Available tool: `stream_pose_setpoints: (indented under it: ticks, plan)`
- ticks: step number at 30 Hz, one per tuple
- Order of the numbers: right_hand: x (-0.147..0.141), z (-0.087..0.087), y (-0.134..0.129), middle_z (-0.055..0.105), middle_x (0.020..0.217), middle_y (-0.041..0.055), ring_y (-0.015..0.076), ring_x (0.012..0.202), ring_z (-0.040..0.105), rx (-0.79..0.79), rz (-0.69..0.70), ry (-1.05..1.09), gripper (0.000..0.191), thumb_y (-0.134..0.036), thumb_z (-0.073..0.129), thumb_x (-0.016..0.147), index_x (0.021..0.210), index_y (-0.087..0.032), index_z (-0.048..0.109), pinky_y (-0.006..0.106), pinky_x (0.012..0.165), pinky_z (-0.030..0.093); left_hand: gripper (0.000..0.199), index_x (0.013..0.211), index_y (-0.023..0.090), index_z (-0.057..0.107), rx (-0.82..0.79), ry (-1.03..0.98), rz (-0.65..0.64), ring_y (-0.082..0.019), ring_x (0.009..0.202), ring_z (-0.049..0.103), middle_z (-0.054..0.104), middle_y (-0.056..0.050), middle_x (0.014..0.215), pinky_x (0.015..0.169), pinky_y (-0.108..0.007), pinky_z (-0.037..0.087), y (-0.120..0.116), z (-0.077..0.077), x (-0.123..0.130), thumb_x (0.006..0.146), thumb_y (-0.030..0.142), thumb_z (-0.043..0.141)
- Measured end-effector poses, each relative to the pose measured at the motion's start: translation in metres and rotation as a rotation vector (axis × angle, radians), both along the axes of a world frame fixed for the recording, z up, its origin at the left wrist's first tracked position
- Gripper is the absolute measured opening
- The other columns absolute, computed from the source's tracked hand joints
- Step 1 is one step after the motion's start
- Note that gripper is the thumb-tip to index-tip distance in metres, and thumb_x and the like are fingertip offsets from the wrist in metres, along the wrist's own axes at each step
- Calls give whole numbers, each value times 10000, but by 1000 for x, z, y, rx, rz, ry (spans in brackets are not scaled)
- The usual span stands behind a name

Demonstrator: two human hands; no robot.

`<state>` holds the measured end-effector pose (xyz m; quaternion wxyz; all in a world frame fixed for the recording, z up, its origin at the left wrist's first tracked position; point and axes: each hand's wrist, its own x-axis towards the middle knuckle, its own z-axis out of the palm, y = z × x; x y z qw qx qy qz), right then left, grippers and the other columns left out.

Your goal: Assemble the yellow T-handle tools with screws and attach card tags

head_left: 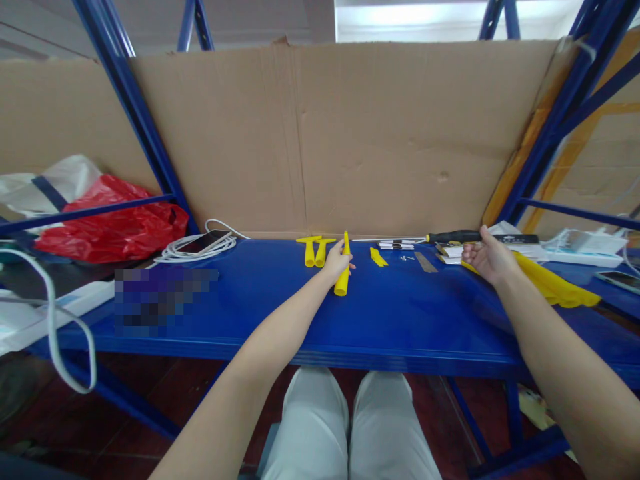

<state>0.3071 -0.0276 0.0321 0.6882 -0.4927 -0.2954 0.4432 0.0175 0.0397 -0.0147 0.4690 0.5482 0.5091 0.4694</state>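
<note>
My left hand (337,263) grips a long yellow plastic tube (343,273) lying on the blue shelf (390,320), near its back edge. Two short yellow T-shaped parts (315,249) lie just left of the tube, and a small yellow piece (378,257) lies to its right. My right hand (487,255) hovers palm-up with curled fingers next to a black-handled screwdriver (453,236) and a stack of small white boxes (453,252). Whether it holds anything small I cannot tell. A pile of yellow parts (555,287) lies under my right forearm.
A phone (203,241) on coiled white cable (193,249) and a red plastic bag (113,223) sit at the left. Small screws (407,257) and a metal strip (425,262) lie mid-shelf. A white power strip (583,245) and another phone (620,280) are at the right. Cardboard (350,140) backs the shelf.
</note>
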Motion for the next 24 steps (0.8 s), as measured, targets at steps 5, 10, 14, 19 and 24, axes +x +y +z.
stream_pose_setpoints:
  ticks: [5, 10, 14, 19, 24]
  plan:
    - [8, -5, 8, 572, 531, 66, 118, 453, 537, 10, 109, -20, 476, -318, 255, 985, 643, -175, 554, 196, 437, 473, 704, 1461, 219, 300, -23, -48, 16, -11, 436, 528, 549, -118, 1246, 342, -150, 385, 0, 1, -1, 809, 17, 468]
    - [12, -11, 14, 567, 548, 45, 117, 454, 533, 100, 162, -52, 468, -399, 289, 973, 648, -194, 555, 200, 448, 483, 701, 1461, 205, 297, -36, -76, 25, -12, 438, 532, 536, -129, 1265, 340, -154, 388, 0, 3, -1, 811, 15, 474]
    - [10, -11, 14, 547, 526, 15, 109, 436, 513, 95, 74, -29, 411, -345, 314, 980, 663, -202, 532, 203, 422, 455, 698, 1456, 233, 306, -39, -50, 19, -23, 472, 556, 544, -118, 1261, 344, -138, 387, 1, 2, -1, 813, 27, 481]
    - [6, -10, 13, 499, 482, 11, 113, 414, 478, 48, 37, 6, 382, -292, 318, 978, 661, -210, 516, 212, 401, 421, 680, 1455, 248, 300, -33, -33, 6, -44, 531, 602, 560, -110, 1230, 362, -119, 394, 1, 1, -1, 831, 43, 476]
    - [6, -9, 10, 398, 422, -25, 101, 363, 382, 57, 43, 0, 365, -385, 381, 959, 653, -216, 487, 204, 359, 366, 694, 1452, 238, 310, -28, -38, 3, -36, 494, 577, 572, -104, 1204, 354, -134, 389, 0, 1, 0, 813, 31, 485]
